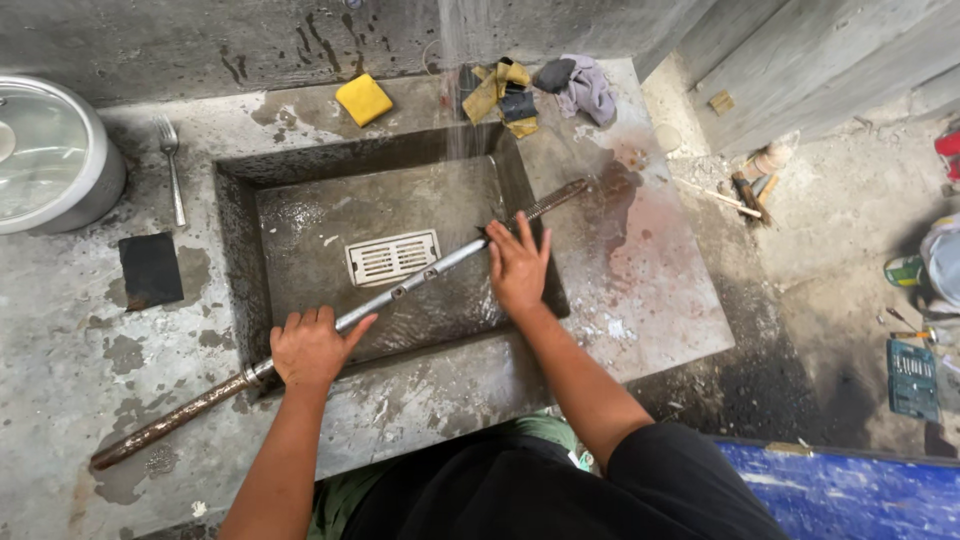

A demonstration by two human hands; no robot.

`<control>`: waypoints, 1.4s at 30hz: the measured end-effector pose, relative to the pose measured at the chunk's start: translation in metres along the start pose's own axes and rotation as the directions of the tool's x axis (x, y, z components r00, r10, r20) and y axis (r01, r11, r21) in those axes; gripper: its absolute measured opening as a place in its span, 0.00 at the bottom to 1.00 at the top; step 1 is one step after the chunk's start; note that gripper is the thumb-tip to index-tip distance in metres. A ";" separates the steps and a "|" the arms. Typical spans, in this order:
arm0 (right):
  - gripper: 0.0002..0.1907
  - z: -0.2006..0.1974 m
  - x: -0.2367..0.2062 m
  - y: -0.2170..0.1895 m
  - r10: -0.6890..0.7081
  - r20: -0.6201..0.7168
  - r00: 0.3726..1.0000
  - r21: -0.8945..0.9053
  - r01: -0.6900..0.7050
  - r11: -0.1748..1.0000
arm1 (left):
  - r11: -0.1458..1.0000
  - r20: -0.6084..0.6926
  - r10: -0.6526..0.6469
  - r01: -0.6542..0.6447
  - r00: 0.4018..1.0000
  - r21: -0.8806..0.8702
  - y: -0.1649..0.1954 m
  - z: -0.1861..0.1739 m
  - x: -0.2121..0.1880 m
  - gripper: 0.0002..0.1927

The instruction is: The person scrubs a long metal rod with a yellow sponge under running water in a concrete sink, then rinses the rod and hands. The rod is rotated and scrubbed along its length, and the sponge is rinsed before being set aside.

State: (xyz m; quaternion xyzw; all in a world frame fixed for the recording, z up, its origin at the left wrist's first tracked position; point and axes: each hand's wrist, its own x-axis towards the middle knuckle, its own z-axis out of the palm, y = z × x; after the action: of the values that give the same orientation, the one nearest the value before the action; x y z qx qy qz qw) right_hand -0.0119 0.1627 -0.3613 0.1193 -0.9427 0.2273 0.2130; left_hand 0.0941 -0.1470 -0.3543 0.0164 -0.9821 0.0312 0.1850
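Note:
A long metal rod (410,285) lies slantwise across a concrete sink (300,250), rusty brown at both ends and shiny grey in the middle. My left hand (312,345) grips it near the sink's front left edge. My right hand (518,265) presses on the rod with fingers spread, a dark scrap showing under the fingertips. Water (462,70) falls from above into the sink's back right corner. A white drain grate (392,257) sits in the wet sink floor.
A yellow sponge (363,99), a yellow-black cloth (505,95) and a grey rag (585,88) lie behind the sink. A fork (173,165), a dark pad (150,269) and a lidded pot (45,150) are at the left. Tools (910,378) litter the floor at the right.

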 end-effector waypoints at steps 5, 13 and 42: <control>0.18 -0.006 -0.003 0.000 -0.190 0.092 0.978 0.047 0.186 0.981 | 0.999 0.067 -0.028 0.031 0.997 -0.039 0.000 -0.005 0.000 0.37; 0.18 0.002 -0.006 0.000 -0.142 0.081 0.987 0.098 0.134 0.986 | 0.995 0.203 -0.063 0.076 0.977 -0.057 -0.002 -0.011 0.014 0.41; 0.18 0.009 0.004 -0.006 -0.220 0.101 0.970 0.085 0.212 0.974 | 0.999 0.129 -0.018 0.023 0.992 -0.038 -0.006 0.003 0.009 0.41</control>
State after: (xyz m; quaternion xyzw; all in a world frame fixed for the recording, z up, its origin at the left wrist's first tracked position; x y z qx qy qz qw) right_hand -0.0167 0.1527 -0.3639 0.2414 -0.9253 0.2305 0.1800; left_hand 0.0851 -0.1534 -0.3537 0.0247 -0.9922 0.0088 0.1221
